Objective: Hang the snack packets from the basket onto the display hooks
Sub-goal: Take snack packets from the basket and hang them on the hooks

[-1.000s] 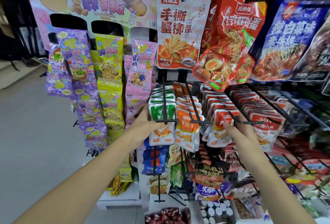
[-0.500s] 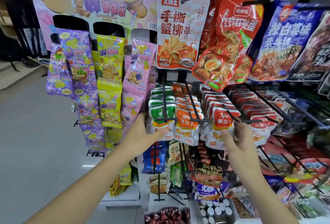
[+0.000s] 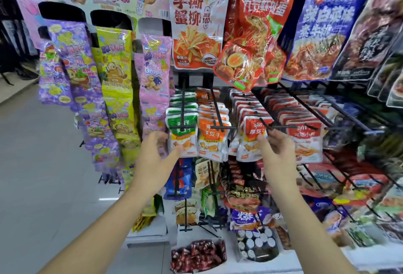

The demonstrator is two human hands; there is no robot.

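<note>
Small snack packets hang in rows on black display hooks (image 3: 220,128). My left hand (image 3: 156,160) is spread beside the front green packet (image 3: 182,136), and its thumb tip touches the packet's lower left corner. My right hand (image 3: 275,149) is at the front red packet (image 3: 250,136), just under a hook tip. Its thumb lies on the packet's front and its curled fingers are at the packet's right edge, pinching it. An orange packet (image 3: 210,138) hangs between the two. No basket is in view.
Long purple, yellow and pink candy strips (image 3: 113,81) hang to the left of my left hand. Large snack bags (image 3: 197,22) hang overhead. More hooks with packets (image 3: 305,138) reach out on the right. Trays of goods (image 3: 197,254) sit low, and grey floor lies to the left.
My left hand has let go of the green packet and drawn back, so that only the thumb touches it. My right hand stays at the red packet's edge.
</note>
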